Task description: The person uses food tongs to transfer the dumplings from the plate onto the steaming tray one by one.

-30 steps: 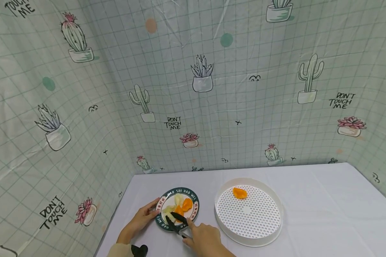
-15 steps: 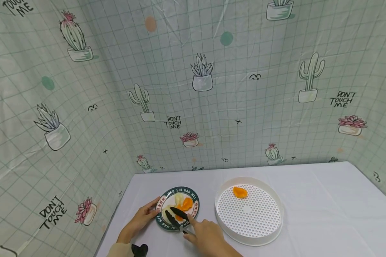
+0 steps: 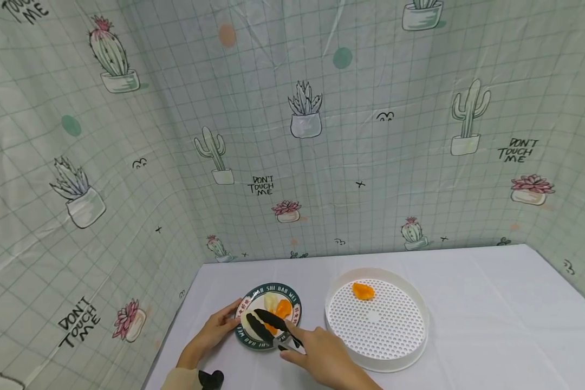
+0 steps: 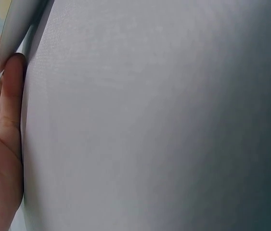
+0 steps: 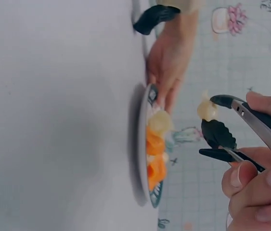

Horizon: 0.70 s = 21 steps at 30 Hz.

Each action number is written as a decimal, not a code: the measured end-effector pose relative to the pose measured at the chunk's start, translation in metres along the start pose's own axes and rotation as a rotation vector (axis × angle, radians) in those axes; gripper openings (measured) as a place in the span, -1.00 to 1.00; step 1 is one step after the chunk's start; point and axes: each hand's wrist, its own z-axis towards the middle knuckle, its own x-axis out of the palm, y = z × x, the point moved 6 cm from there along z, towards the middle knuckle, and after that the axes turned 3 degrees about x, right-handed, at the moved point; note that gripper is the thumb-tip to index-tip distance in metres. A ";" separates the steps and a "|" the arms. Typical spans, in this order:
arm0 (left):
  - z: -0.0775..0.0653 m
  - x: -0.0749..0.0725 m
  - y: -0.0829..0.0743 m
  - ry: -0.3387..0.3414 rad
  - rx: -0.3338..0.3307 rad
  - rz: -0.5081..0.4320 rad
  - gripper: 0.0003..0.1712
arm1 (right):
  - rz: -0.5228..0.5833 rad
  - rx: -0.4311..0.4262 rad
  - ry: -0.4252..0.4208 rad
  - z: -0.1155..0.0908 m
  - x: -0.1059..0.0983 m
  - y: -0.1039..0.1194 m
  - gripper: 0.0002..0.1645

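Observation:
My left hand (image 3: 216, 327) pinches the left rim of a small plate (image 3: 269, 287) with a green and white border; in the left wrist view a finger lies under its edge. My right hand (image 3: 324, 355) grips black-tipped tongs (image 3: 273, 319), reaching over the plate. Between the tong tips, in the right wrist view, a pale translucent slice (image 5: 207, 110) is held up off the plate. Orange pieces (image 3: 283, 309) and another pale piece (image 3: 270, 301) lie on the plate.
Right of the plate stands a round white perforated tray (image 3: 390, 364) with a raised rim, bearing one orange piece (image 3: 363, 291). A white cloth (image 3: 487, 314) covers the table. Cactus-print curtains (image 3: 361, 216) hang behind and at the sides.
The tongs have closed on a pale slice and lifted it from the plate, my right hand shifting slightly right. My left hand has stayed at the plate's rim.

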 end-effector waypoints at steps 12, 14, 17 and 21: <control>0.000 0.001 0.003 -0.034 -0.007 -0.005 -0.35 | 0.065 -0.025 -0.061 -0.024 -0.025 -0.015 -0.18; 0.000 0.000 0.004 -0.046 -0.022 0.005 -0.35 | 0.073 -0.022 -0.071 -0.028 -0.030 -0.019 -0.17; 0.001 0.001 0.005 -0.057 -0.040 0.014 -0.34 | 0.080 -0.024 -0.101 -0.034 -0.038 -0.024 -0.15; 0.003 0.001 0.007 -0.065 -0.056 0.001 -0.35 | 0.087 -0.020 -0.137 -0.042 -0.046 -0.034 -0.12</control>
